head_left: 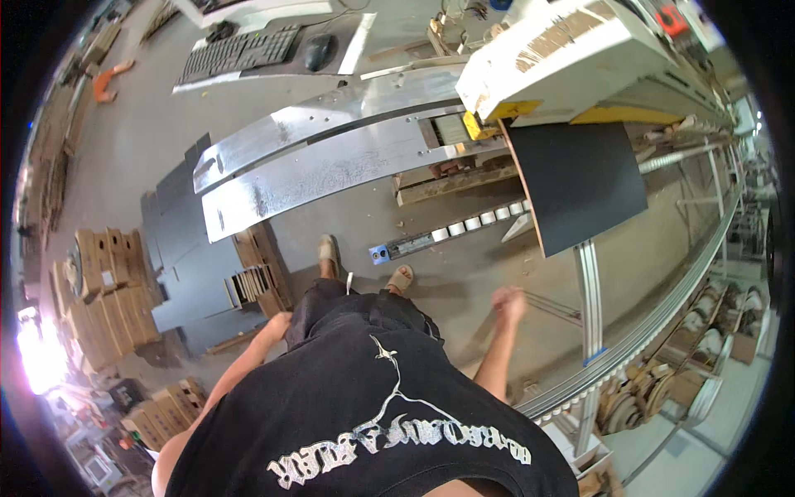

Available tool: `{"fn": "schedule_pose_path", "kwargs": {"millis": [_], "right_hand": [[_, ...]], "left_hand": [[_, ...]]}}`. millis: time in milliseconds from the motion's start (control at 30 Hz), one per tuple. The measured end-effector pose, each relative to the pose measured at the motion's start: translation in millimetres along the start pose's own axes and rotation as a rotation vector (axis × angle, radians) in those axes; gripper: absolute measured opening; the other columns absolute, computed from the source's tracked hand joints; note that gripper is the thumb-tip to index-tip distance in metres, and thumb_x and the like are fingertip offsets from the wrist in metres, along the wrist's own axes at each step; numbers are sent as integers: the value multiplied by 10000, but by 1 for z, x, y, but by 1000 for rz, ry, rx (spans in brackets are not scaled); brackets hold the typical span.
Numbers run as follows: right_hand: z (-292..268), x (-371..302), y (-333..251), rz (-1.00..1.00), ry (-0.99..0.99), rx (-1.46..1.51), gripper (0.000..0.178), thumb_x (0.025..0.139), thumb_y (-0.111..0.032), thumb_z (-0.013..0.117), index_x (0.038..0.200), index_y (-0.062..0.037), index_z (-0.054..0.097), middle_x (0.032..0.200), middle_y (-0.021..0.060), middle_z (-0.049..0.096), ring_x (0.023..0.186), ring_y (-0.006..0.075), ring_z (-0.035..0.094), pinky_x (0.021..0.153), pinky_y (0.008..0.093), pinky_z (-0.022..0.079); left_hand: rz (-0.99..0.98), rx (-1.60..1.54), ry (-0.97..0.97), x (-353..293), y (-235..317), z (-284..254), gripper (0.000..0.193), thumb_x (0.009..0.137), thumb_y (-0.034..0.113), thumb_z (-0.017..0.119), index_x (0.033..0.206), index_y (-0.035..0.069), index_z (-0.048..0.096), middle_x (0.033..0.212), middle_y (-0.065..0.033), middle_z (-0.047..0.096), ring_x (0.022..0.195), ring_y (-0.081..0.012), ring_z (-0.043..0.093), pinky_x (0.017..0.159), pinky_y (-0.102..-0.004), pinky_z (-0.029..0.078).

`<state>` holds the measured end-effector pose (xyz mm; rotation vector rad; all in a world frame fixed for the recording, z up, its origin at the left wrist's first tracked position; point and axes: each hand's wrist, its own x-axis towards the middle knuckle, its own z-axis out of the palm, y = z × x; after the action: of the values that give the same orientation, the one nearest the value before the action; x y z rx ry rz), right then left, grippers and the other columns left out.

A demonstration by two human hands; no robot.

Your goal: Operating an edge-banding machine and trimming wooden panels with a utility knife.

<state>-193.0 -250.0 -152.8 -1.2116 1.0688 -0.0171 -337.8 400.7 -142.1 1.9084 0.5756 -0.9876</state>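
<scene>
The black panel (584,186) lies ahead and rightward of the fingers of the right hand (508,305), which is nearer, and apart from them. Its long axis is unclear. Blur hides those fingers' spread, though nothing shows in them; the left hand's (281,325) finger spread cannot be told.

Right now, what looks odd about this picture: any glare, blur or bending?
In the head view, the fisheye lens curves the long metal rail at right and leaves the corners black; glare burns out a patch at the left edge; the metal plate shines, brightest at its left end; the right hand looks smeared, while the dark board keeps clear edges.
</scene>
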Motion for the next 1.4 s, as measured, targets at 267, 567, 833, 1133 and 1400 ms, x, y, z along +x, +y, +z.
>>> {"fn": "schedule_pose_path", "kwargs": {"millis": [267, 567, 833, 1133, 1400], "right_hand": [[102, -168, 69, 99, -433, -746, 328, 995, -289, 507, 1116, 1, 601, 905, 123, 685, 754, 180, 661, 651, 304, 523], [138, -250, 5, 199, -275, -927, 382, 1018, -323, 488, 1213, -1, 551, 958, 121, 672, 832, 191, 669, 691, 306, 536], [214, -271, -3, 223, -245, -1125, 383, 1019, -317, 488, 1227, 0, 543, 997, 110, 669, 860, 175, 659, 708, 300, 527], [264, -293, 0, 181, -354, -1182, 336, 1012, -259, 496, 1240, -19, 549, 978, 108, 678, 855, 167, 660, 698, 296, 524], [257, -300, 18, 210, -303, -1109, 336, 1011, -263, 494, 1248, -29, 544, 975, 98, 671, 855, 173, 662, 694, 297, 525]], "left_hand": [[519, 39, -60, 73, 88, -28, 206, 838, 148, 584, 898, -47, 612, 849, -246, 634, 749, -265, 601, 733, -397, 479], [629, 82, -282, 46, 84, -130, 319, 849, 73, 545, 1146, -34, 587, 1234, -213, 600, 1175, -373, 555, 969, -398, 453], [359, -207, -517, 97, 59, -116, 475, 898, 128, 549, 1332, -47, 469, 1376, -249, 487, 1283, -357, 471, 1131, -391, 317], [732, 882, -398, 137, 84, -110, 484, 935, 291, 502, 1315, -8, 494, 1334, -228, 501, 1259, -317, 447, 1056, -367, 345], [1373, 1542, 460, 162, 73, -91, 485, 857, 288, 575, 1263, 25, 560, 1280, -243, 552, 1156, -350, 526, 1041, -413, 378]]}}
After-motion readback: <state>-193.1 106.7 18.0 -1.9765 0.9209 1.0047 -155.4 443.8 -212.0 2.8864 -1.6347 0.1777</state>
